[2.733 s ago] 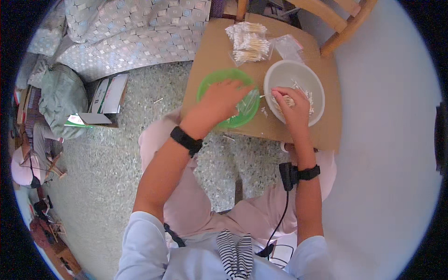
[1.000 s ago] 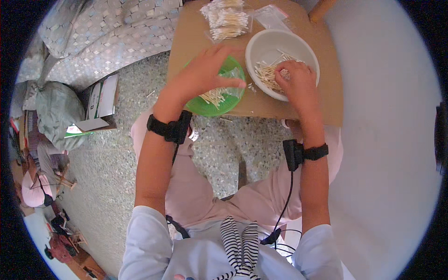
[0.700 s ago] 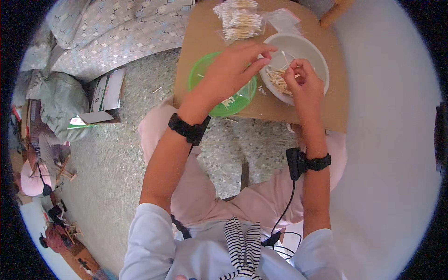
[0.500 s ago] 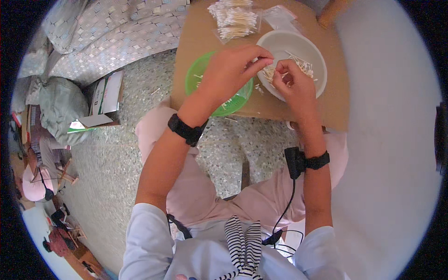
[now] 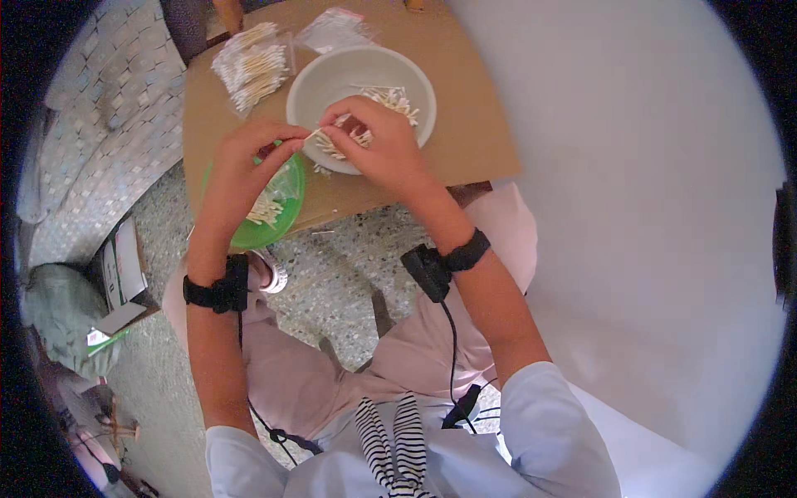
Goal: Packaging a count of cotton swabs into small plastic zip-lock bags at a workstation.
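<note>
- Left hand and right hand meet over the near-left rim of the white bowl; fingertips of both pinch the ends of one thin pale stick, judged a cotton swab.
- Both hands are closed in a fine pinch on that swab; the other fingers curl in loosely. Judged reason: a thing this thin needs fingertip hold only, and holding both ends keeps it level between the two dishes.
- The swab sits above the gap between bowl and green plate, just off the bowl's rim, clear of the table.
- The bowl holds a loose heap of similar swabs, mostly hidden under the right hand.
- The green plate lies left of the bowl and nearer, overhanging the near edge of the brown table; a small bunch of swabs lies on it under what looks like clear film.
- Far left on the table: a clear bag of swabs. An emptier clear bag lies beyond the bowl.
- Swab look: short, straight, cream-white, ends slightly thicker; detail too small to confirm.
- Each wrist carries a black band.
</note>
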Tool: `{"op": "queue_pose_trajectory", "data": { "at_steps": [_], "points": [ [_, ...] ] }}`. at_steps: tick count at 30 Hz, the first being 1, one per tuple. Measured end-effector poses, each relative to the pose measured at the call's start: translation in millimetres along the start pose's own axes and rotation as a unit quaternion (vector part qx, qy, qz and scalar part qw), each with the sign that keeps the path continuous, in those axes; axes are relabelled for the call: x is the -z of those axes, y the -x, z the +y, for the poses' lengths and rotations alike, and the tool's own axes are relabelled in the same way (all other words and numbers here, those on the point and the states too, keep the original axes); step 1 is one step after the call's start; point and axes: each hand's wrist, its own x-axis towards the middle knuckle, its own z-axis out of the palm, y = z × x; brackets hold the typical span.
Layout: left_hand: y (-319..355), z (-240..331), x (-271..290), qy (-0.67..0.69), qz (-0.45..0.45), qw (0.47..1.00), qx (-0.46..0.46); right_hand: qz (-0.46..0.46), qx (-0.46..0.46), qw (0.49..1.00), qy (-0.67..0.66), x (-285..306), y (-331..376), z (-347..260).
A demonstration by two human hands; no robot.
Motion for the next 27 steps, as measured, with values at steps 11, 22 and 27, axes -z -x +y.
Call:
{"op": "queue_pose_trajectory", "data": {
  "at_steps": [11,22,27],
  "points": [
    [8,-1,2,-0.012,0.007,0.999,0.031,-0.03,-0.103,0.973,-0.205,-11,-10,0],
    [4,-9,6,0.076,0.104,0.989,0.067,0.038,-0.107,0.979,-0.166,-19,-12,-5],
    [-2,-8,7,-0.059,0.121,0.991,0.012,-0.009,-0.07,0.993,-0.092,-9,-6,-9]
  ]
}}
